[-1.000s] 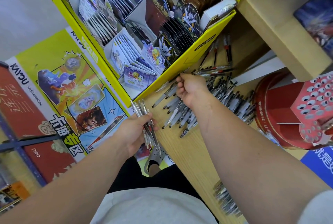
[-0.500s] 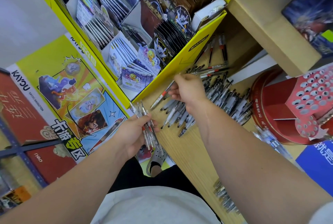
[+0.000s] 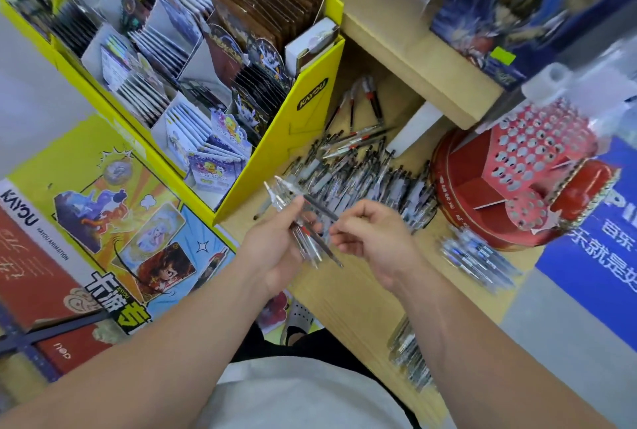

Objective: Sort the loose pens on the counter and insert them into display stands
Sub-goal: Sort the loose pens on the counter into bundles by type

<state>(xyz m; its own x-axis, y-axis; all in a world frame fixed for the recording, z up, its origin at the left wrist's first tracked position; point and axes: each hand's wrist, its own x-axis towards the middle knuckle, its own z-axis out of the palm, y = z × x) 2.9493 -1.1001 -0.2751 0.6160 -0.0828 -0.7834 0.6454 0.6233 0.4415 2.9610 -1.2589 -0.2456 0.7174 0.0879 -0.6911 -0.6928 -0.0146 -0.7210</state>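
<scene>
Just above the tabletop (image 3: 348,294), gripped a pen bundle (image 3: 281,196) in the left hand (image 3: 272,246), long axis slanting far-left to near-right; pinched a dark pen (image 3: 319,209) alongside with the right hand (image 3: 375,242), near the loose pile (image 3: 362,173).

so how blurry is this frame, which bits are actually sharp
Head view: motion blur smears the right side, streaking the red display stand and the loose pens below it; the left hand and its bundle of pens at centre read sharper; light is even, no strong glare.
</scene>
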